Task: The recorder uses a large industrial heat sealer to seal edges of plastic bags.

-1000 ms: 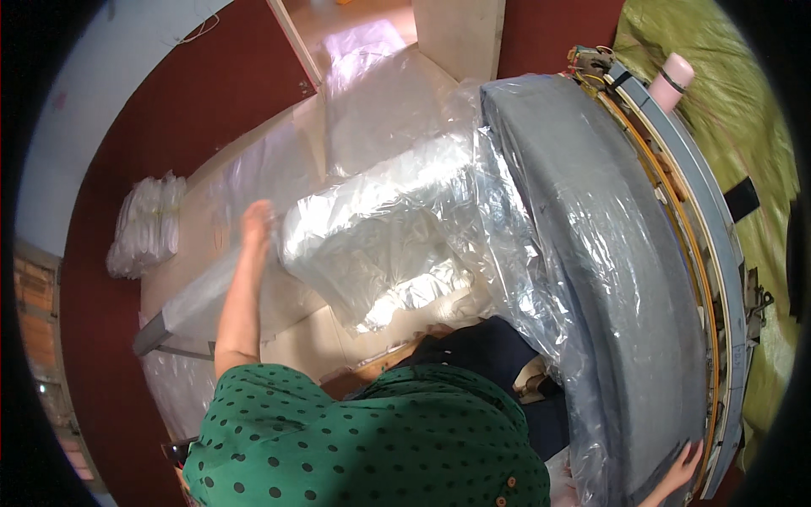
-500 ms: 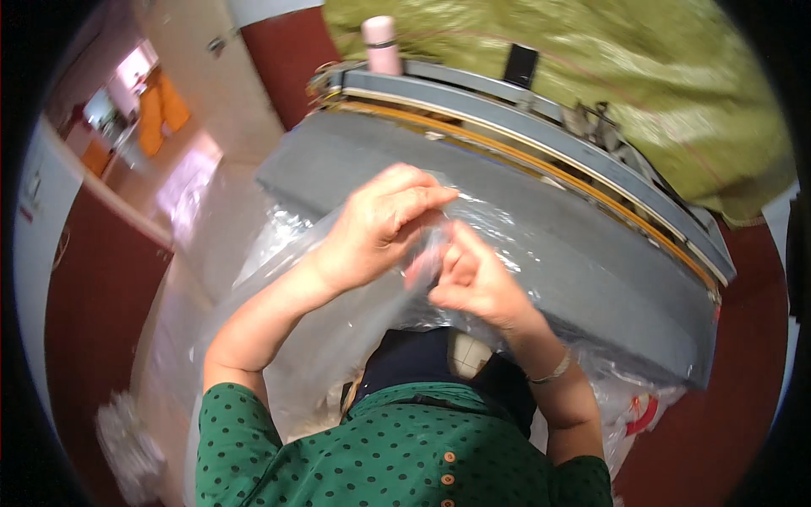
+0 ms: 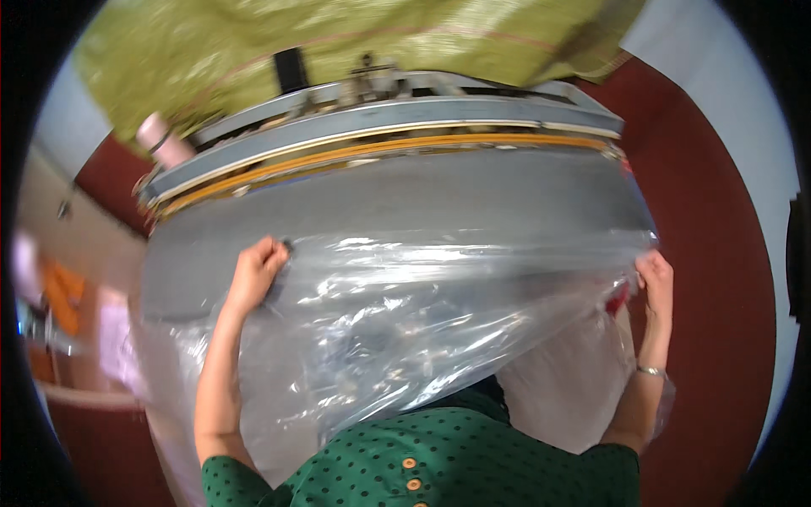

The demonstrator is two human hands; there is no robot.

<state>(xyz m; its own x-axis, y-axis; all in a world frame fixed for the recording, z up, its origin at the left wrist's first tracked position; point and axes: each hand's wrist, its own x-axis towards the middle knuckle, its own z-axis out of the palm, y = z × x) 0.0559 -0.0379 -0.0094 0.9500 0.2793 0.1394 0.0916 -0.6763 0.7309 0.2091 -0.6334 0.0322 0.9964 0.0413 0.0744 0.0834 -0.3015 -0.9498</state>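
Note:
A wide sheet of clear plastic film point(image 3: 405, 313) is stretched between my two hands, its upper edge lying over the front of a long grey table surface point(image 3: 389, 198). My left hand point(image 3: 256, 275) is closed on the film's left corner, above the left part of the table. At the far right end, my right hand point(image 3: 655, 275) pinches the other corner, with something red partly covered by film just beside it. Folds and glare run across the film, which hangs down toward my body.
Along the table's back runs a grey metal bar point(image 3: 397, 117) with an orange strip point(image 3: 405, 144) below it. A pink bottle point(image 3: 165, 141) and a black flat object point(image 3: 291, 69) stand behind. Yellow-green sheeting point(image 3: 405, 34) covers the back; a door is at left.
My hands were close together at the film; now they are far apart, left and right, with the film pulled out between them. My view has turned to the right.

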